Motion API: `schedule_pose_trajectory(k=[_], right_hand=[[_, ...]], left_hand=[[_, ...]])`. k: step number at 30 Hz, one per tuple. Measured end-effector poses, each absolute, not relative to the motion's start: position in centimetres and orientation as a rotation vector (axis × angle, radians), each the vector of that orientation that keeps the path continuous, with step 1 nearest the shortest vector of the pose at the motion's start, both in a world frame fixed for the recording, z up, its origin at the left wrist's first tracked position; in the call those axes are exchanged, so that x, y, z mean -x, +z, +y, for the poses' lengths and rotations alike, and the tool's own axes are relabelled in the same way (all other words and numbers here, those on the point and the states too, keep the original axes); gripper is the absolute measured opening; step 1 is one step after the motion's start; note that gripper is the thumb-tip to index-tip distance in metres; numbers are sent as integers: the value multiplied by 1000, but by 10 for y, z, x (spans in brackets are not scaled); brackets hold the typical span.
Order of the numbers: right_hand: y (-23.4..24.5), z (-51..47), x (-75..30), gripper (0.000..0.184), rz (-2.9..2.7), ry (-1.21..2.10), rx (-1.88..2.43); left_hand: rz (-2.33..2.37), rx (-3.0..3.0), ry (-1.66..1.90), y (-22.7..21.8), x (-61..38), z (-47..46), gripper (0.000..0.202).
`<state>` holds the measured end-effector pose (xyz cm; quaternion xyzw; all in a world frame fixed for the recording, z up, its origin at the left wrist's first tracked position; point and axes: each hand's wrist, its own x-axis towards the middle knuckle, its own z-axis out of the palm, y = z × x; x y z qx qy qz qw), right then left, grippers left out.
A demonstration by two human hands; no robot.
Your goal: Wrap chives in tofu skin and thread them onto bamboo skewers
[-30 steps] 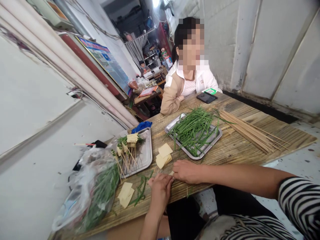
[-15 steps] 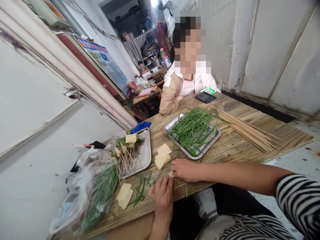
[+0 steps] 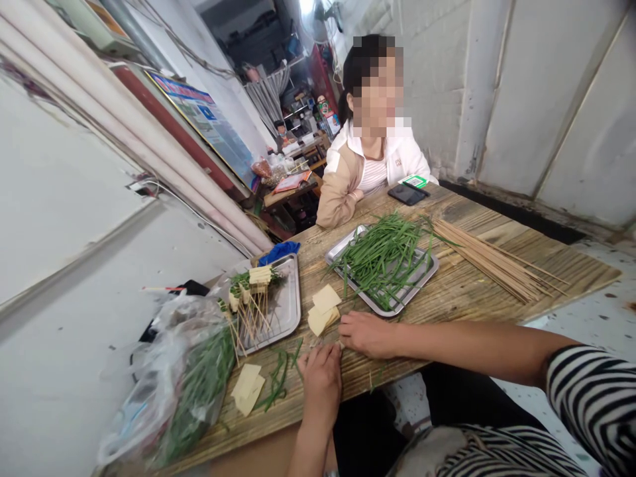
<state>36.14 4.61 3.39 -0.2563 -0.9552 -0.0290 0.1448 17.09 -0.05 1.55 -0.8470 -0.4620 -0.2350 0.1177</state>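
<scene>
the left hand [image 3: 320, 371] bends its fingers down onto the brown wood-grain desk [image 3: 462, 298] near its near edge, and the right hand [image 3: 366, 334] lies flat and curled just to its right and slightly farther, the two almost meeting, probably so that both can work on one small spot; a pale sliver [image 3: 340, 344] shows between them, but the fingers cover most of it, so i cannot tell whether either is clamped on it. the thin pale-yellow square sheets [image 3: 324, 310] lie in a loose overlapping pile just beyond the hands, and a second pale-yellow pile [image 3: 247, 389] sits to the left of the left hand, both seemingly set there for easy reach. loose green leaf strips [image 3: 279, 381] lie between that second pile and the left hand. farther off, a shiny metal tray [image 3: 365, 299] holds a heap of long green leaves [image 3: 382, 255], likely to keep them from spreading; the slim tan wooden sticks [image 3: 491, 262] lie to its right, roughly parallel, presumably for picking up singly.
</scene>
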Motion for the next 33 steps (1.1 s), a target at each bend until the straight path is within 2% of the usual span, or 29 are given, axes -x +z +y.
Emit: schedule_pose_trajectory(k=[6,11,15,18,21,27,33], right_hand=[[30,55,-354,21,-2746,-52,752],[49,37,-382,20,-2536,-3,1001],[67,20,-473,23,-2171,-102,1358],[75,9,-555,26,-1937,-217,1864],[74,0,-613,26,-1790,-162,2297],[52,5,-629,28,-1784,-37,2416],[52,20,-625,26,-1691,33,2530]], left_hand=[[-1333,2469,-639,12,-171,5,23],[-1267,2475,-663,9,-167,11,24],[-1133,2510,-703,7,-161,14,30],[-994,2521,-762,2,-154,19,31],[-970,2510,-716,-3,-148,26,31],[-985,2519,-735,-2,-149,22,32],[-1075,2556,-770,1,-158,17,32]])
